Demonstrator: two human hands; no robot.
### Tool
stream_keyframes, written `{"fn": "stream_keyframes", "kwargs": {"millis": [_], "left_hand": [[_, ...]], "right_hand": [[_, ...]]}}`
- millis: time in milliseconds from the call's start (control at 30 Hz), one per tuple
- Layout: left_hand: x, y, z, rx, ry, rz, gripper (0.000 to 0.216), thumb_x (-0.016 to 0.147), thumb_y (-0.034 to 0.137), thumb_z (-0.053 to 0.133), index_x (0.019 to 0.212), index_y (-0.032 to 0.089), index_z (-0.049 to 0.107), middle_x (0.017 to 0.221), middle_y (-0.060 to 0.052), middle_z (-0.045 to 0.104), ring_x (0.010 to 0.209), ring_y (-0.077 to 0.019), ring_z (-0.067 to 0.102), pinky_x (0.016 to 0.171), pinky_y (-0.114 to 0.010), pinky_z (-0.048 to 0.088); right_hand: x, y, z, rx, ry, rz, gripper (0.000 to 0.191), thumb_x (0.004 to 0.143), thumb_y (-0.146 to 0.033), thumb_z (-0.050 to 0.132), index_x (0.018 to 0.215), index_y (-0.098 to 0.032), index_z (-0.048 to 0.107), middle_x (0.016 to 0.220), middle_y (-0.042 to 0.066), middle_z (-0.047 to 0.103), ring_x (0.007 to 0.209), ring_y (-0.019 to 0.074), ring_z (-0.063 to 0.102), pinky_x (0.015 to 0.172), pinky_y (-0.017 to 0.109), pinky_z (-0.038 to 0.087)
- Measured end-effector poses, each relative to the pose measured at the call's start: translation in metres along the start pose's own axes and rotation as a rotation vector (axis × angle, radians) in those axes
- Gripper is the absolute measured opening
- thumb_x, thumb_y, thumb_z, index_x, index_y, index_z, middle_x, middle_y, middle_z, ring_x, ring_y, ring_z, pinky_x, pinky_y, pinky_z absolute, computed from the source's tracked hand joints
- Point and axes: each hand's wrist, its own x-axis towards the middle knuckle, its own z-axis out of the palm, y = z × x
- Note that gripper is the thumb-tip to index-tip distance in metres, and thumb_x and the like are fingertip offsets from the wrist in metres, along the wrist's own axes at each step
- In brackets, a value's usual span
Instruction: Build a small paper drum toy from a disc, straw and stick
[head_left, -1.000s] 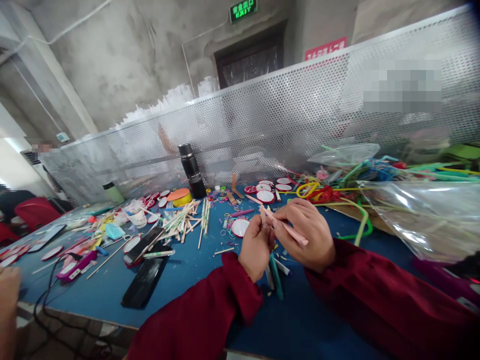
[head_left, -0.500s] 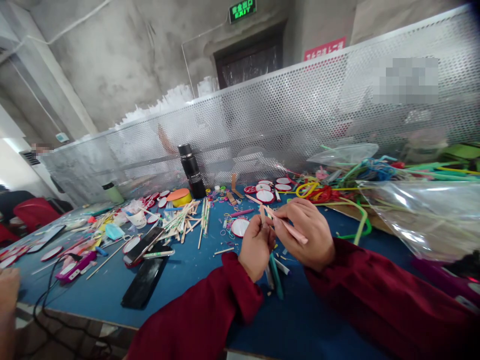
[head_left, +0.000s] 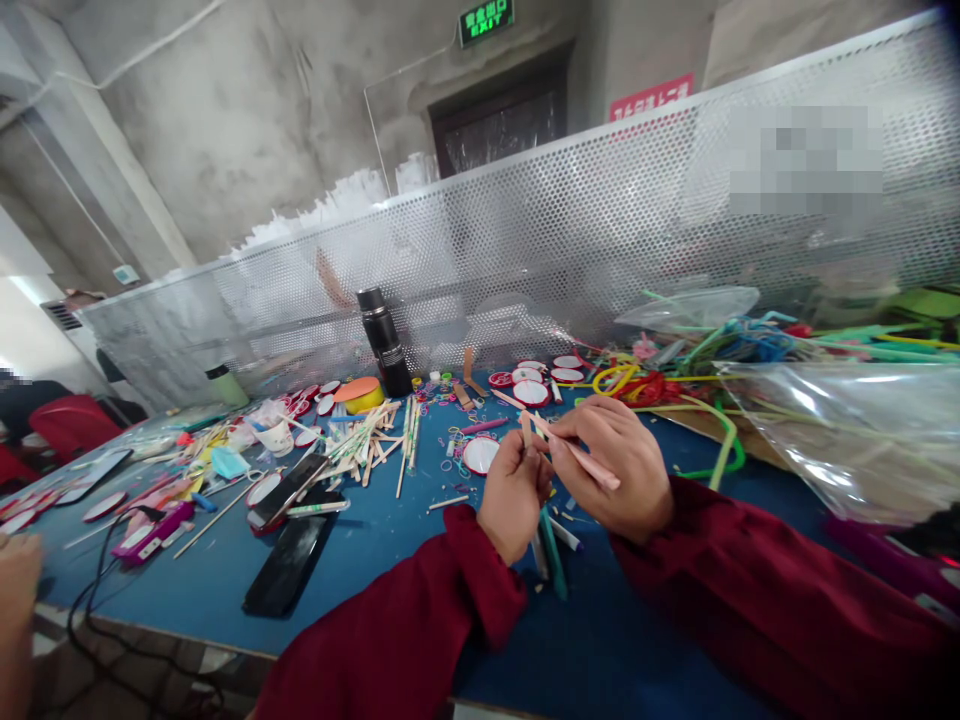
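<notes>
Both of my hands work close together above the blue table [head_left: 375, 560]. My right hand [head_left: 619, 470] is closed around a pink stick [head_left: 592, 468] that slants down to the right. My left hand [head_left: 514, 495] is closed in a pinch on a short wooden stick [head_left: 526, 430] held upright, its tip touching the pink stick's upper end. A white disc with a red rim [head_left: 480, 453] lies just beyond my left hand. Green and white sticks [head_left: 553, 548] lie on the table under my wrists.
Wooden sticks [head_left: 375, 435], red-rimmed discs [head_left: 531, 390], a black flask [head_left: 384, 342], two phones [head_left: 289, 545], a cable and a yellow tape roll [head_left: 360, 393] litter the table. Coloured tubes [head_left: 675, 380] and clear plastic bags [head_left: 847, 430] pile at right. A perforated metal screen [head_left: 600, 230] stands behind. Another person's hand [head_left: 15, 590] shows at far left.
Almost nothing differs: my right hand with the pink stick has shifted very slightly, and my left hand keeps its pinch.
</notes>
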Motion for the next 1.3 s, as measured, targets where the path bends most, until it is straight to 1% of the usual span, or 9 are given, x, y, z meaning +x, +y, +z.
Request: {"fn": "stream_keyframes", "kwargs": {"millis": [200,433,600,733,900,1033,1167,1300], "left_hand": [[-0.0003,-0.0002,0.0,0.024,0.013,-0.02,0.042,0.077,0.056,0.068,0.091,0.02,0.051,0.059,0.008,0.031,0.048,-0.0058,0.022,0.046,-0.02,0.017],[-0.0002,0.0014,-0.0001,0.0,0.011,-0.01,0.042,0.077,0.055,0.068,0.092,0.02,0.052,0.061,0.007,0.036,0.048,-0.0058,0.024,0.048,-0.02,0.02],[0.0003,0.0019,0.0005,-0.019,0.001,0.005,0.04,0.076,0.053,0.07,0.092,0.02,0.054,0.061,0.007,0.037,0.05,-0.0059,0.025,0.049,-0.02,0.022],[0.0,0.0023,0.0012,-0.028,0.001,0.001,0.041,0.076,0.054,0.07,0.093,0.02,0.054,0.06,0.008,0.034,0.049,-0.006,0.023,0.05,-0.02,0.023],[-0.0007,0.0032,0.0016,-0.031,0.014,-0.008,0.043,0.075,0.053,0.072,0.092,0.019,0.054,0.065,0.006,0.042,0.053,-0.0064,0.03,0.051,-0.02,0.024],[-0.0004,0.0026,0.0011,-0.039,-0.003,-0.004,0.041,0.077,0.053,0.07,0.094,0.02,0.054,0.063,0.007,0.038,0.051,-0.0057,0.025,0.051,-0.02,0.024],[-0.0002,0.0022,0.0014,-0.042,0.02,-0.008,0.044,0.073,0.054,0.073,0.091,0.019,0.053,0.067,0.006,0.042,0.054,-0.0062,0.031,0.053,-0.019,0.027],[-0.0003,0.0023,0.0016,-0.022,0.016,-0.006,0.045,0.074,0.056,0.071,0.094,0.02,0.054,0.063,0.007,0.037,0.052,-0.0063,0.028,0.053,-0.02,0.026]], "right_hand": [[-0.0001,0.0005,-0.0003,-0.017,-0.007,0.021,0.004,0.08,-0.019,0.057,0.078,-0.022,0.055,0.068,0.003,0.063,0.066,0.0202,0.058,0.074,0.039,0.046],[0.0005,-0.001,-0.0011,0.002,0.006,-0.013,0.006,0.08,-0.017,0.057,0.079,-0.022,0.054,0.069,0.003,0.065,0.064,0.0196,0.059,0.076,0.04,0.046],[-0.0021,0.0004,0.0006,0.021,-0.011,-0.026,0.007,0.079,-0.016,0.058,0.08,-0.022,0.055,0.069,0.002,0.065,0.064,0.019,0.06,0.08,0.041,0.046],[-0.0027,0.0008,0.0015,0.004,-0.013,-0.005,0.005,0.08,-0.018,0.058,0.079,-0.022,0.055,0.07,0.003,0.065,0.065,0.0196,0.06,0.077,0.041,0.046],[-0.0019,-0.0002,0.0009,0.011,-0.022,-0.017,0.006,0.08,-0.017,0.058,0.077,-0.021,0.055,0.068,0.003,0.064,0.065,0.0195,0.059,0.077,0.041,0.046],[-0.0016,-0.0003,0.0011,0.01,-0.016,-0.007,0.005,0.081,-0.017,0.058,0.078,-0.021,0.055,0.069,0.003,0.064,0.065,0.0193,0.059,0.077,0.041,0.046],[-0.0013,-0.0007,0.0019,0.019,-0.015,-0.023,0.005,0.081,-0.017,0.057,0.078,-0.02,0.056,0.068,0.003,0.063,0.065,0.0195,0.059,0.077,0.041,0.046],[-0.0018,0.0003,0.002,0.01,-0.013,-0.02,0.005,0.081,-0.017,0.058,0.079,-0.02,0.055,0.069,0.003,0.064,0.065,0.0192,0.059,0.078,0.041,0.046]]}}
